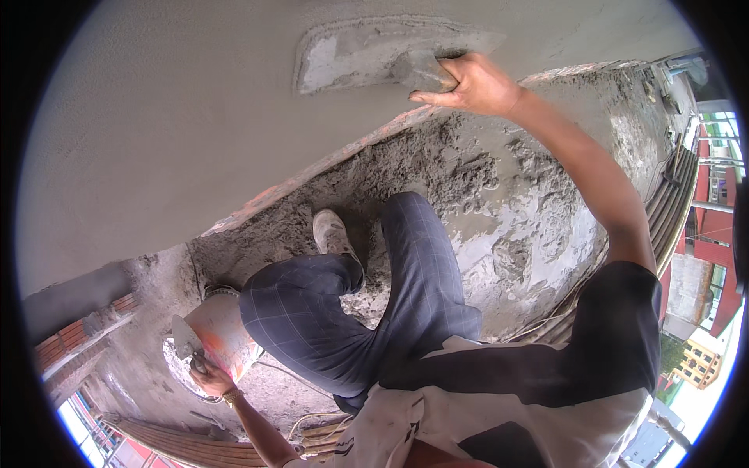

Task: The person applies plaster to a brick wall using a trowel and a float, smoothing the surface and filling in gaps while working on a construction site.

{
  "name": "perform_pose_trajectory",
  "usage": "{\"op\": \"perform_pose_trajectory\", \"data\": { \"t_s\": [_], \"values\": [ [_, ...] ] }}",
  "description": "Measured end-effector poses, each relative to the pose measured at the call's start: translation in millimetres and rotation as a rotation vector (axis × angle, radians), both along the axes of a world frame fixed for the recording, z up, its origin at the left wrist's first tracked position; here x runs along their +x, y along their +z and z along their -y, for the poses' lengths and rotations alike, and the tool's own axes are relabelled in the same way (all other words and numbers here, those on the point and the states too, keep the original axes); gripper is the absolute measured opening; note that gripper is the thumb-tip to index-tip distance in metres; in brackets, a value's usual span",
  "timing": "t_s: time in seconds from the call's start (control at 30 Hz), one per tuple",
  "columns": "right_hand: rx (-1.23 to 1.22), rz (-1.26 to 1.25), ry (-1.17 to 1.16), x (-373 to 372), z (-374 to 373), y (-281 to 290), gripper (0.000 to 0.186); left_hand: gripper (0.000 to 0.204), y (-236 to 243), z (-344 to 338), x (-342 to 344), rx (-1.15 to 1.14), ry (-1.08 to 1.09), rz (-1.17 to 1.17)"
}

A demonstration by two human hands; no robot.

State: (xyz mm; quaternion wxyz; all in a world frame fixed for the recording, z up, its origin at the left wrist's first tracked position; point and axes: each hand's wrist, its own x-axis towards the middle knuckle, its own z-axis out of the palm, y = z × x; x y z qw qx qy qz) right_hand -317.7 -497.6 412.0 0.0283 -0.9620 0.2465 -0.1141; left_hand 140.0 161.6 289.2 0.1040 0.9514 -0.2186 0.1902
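Note:
Flat against the grey plastered wall point(156, 117), a long rectangular plastering float point(351, 58) is held by my right hand point(468, 84), whose fingers are round its grip with the forefinger stretched along it. Down at the lower left, my left hand point(211, 374) grips a small metal trowel point(186, 335) over a round bucket point(234, 327) with pinkish-orange marks. The bucket stands beside my bent leg in dark checked trousers, and its contents are partly hidden by the trowel and hand.
Rough mortar point(515, 226) covers the floor along the wall's base, round my shoe point(330, 230). Long poles or pipes point(677, 183) and cables run along the right edge, with buildings beyond. More poles point(187, 443) lie at the lower left, and bare brick point(58, 339) shows at far left.

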Motion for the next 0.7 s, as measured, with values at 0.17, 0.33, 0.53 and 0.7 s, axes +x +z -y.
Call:
{"op": "perform_pose_trajectory", "data": {
  "t_s": [0.17, 0.33, 0.53, 0.7],
  "values": [
    [-0.057, -0.463, -0.014, -35.3, 43.9, -70.1, 0.055, 0.046, 2.0, -19.7, 5.7, 0.013, -0.001, 0.037],
    [-0.285, -0.582, -0.107, -87.9, 114.5, -87.9, 0.048, 0.047, 1.3, -1.4, -1.1, 0.05, -0.046, 0.028],
    [-0.26, -0.746, -0.523, -247.2, 102.9, -12.6, 0.045, 0.049, 1.2, 3.5, -1.3, 0.075, -0.034, 0.012],
    [0.024, -0.55, -0.44, -201.6, 2.3, -35.1, 0.058, 0.053, 0.7, -1.7, 12.9, 0.065, -0.033, -0.055]
  ]
}}
